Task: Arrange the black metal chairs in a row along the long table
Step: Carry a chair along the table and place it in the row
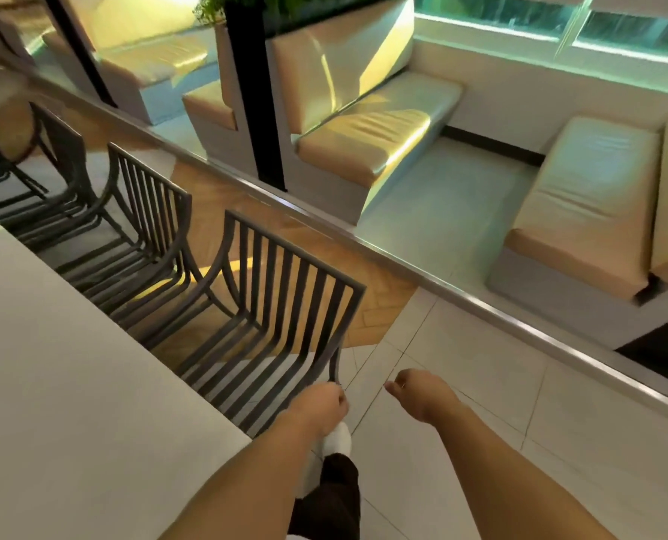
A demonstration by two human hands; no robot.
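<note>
Long table [52,383]: pale, plain top filling the lower left, its edge running diagonally from the left margin towards the lower centre. Black metal chairs, slatted in seat and back, stand in a row along this edge, seats partly tucked under the top. Farthest chair [9,165]: at the left margin, largely cropped. Middle chair [145,212]: just beside it, backrest upright. Nearest chair [282,305]: at the table's near end, standing partly on herringbone wood flooring [223,196] and partly on pale floor tiles [461,391]. Left hand [320,403]: fingers curled at the lower right corner of the nearest chair's frame, apparently gripping the side bar, though the contact itself is hidden under the hand. Right hand [422,391]: held free above the tiles, near the chair but apart from it, fingers loosely curled, holding nothing. White shoe [338,438] and dark trouser leg [336,489]: visible between the forearms. Steel rail [480,294]: crosses diagonally behind the chairs. Beige upholstered benches [581,196]: beyond the rail, beneath a window [558,17].
</note>
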